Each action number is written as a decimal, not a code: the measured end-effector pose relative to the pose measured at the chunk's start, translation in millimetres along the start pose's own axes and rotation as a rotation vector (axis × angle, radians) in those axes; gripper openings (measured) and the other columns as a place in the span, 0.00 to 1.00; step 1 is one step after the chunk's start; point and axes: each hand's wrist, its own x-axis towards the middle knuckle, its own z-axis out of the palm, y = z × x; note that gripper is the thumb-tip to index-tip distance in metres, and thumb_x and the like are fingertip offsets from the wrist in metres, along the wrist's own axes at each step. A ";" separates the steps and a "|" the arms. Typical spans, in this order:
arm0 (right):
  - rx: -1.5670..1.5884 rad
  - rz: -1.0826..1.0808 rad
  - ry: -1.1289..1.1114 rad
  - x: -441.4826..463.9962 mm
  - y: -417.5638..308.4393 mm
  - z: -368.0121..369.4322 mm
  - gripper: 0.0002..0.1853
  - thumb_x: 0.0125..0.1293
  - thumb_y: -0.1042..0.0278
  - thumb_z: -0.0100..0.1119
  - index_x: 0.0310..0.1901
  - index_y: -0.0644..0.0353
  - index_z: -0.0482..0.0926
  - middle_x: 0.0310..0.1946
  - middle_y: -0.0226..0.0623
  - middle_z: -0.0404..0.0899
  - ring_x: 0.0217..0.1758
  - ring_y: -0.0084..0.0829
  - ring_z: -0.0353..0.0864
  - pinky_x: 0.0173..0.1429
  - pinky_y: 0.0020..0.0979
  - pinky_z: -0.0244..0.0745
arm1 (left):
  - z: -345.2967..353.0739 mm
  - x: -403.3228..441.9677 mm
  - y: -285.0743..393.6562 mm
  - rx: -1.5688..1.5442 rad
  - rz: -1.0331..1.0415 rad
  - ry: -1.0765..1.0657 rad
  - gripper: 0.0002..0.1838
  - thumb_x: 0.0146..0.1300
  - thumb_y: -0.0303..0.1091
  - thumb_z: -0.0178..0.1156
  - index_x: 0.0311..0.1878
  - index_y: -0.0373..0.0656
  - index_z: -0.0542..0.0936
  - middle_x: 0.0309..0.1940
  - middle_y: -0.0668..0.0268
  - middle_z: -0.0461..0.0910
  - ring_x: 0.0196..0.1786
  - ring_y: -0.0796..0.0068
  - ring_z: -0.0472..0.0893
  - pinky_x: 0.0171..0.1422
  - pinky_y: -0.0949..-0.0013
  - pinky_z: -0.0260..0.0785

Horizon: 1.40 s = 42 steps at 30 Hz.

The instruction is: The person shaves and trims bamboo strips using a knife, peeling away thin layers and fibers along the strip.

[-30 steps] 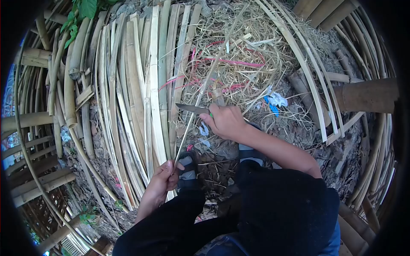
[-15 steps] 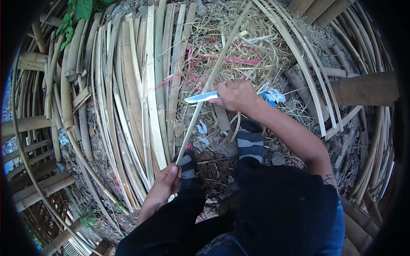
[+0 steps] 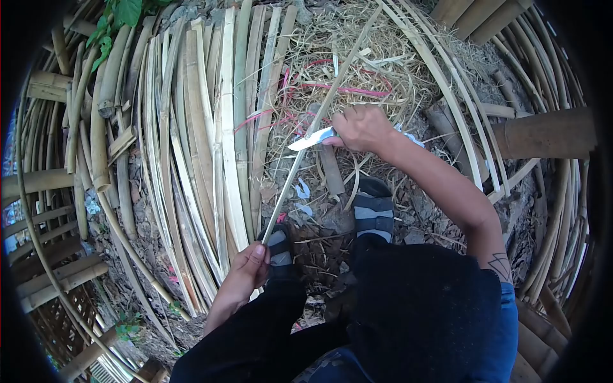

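Firmly, the right hand (image 3: 364,131) is wrapped around the handle of a knife (image 3: 311,138), whose blade lies across a bamboo strip (image 3: 332,92) near the middle of the frame; whether the edge bites in is too fine to tell. Below centre, the left hand (image 3: 250,267) pinches the strip's near end, thumb on top, while the strip slants to the top of the frame. Between blade and left hand its surface looks paler, so that stretch is perhaps trimmed and the duller part beyond the knife not yet. Under the far part spreads a heap of shavings (image 3: 412,83) tangled with pink ties (image 3: 357,91), which could snag it; curved pale strips (image 3: 468,137) crowd its tip at upper right. A row of split strips (image 3: 228,127) fills the left centre, just beside the left hand. Two shoes (image 3: 373,214) stand below the blade, and a thick bamboo pole (image 3: 543,134) juts in at right.
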 end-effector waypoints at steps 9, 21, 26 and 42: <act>0.068 0.016 0.027 5.8 -1.5 -0.2 0.30 0.66 0.33 0.55 0.26 0.57 0.74 0.14 0.39 0.74 0.14 0.38 0.78 0.16 0.38 0.70 | -9.4 -3.9 -4.5 -0.078 -0.038 -0.023 0.18 0.80 0.48 0.45 0.36 0.46 0.70 0.18 0.79 0.55 0.19 0.85 0.52 0.23 0.75 0.44; 0.783 0.561 -0.409 -6.1 -73.5 -23.3 0.27 0.78 0.48 0.44 0.33 0.67 0.76 0.17 0.51 0.76 0.23 0.55 0.78 0.32 0.53 0.71 | -6.4 3.5 -5.6 -0.072 -0.082 -0.001 0.19 0.80 0.48 0.44 0.36 0.46 0.70 0.18 0.79 0.54 0.19 0.85 0.51 0.23 0.75 0.42; 0.425 0.381 -0.199 -2.0 -68.5 -18.2 0.26 0.73 0.46 0.52 0.42 0.69 0.77 0.17 0.46 0.78 0.18 0.49 0.80 0.24 0.46 0.74 | -5.3 3.1 -7.2 -0.062 -0.086 -0.006 0.19 0.80 0.49 0.45 0.36 0.47 0.71 0.18 0.79 0.54 0.19 0.85 0.52 0.23 0.75 0.42; 0.492 0.479 -0.308 2.9 -62.1 -16.3 0.28 0.74 0.43 0.49 0.39 0.68 0.78 0.17 0.49 0.79 0.19 0.51 0.81 0.23 0.48 0.75 | -4.8 3.6 -5.7 -0.074 -0.103 0.034 0.18 0.80 0.49 0.46 0.36 0.47 0.70 0.18 0.80 0.55 0.19 0.86 0.52 0.23 0.76 0.42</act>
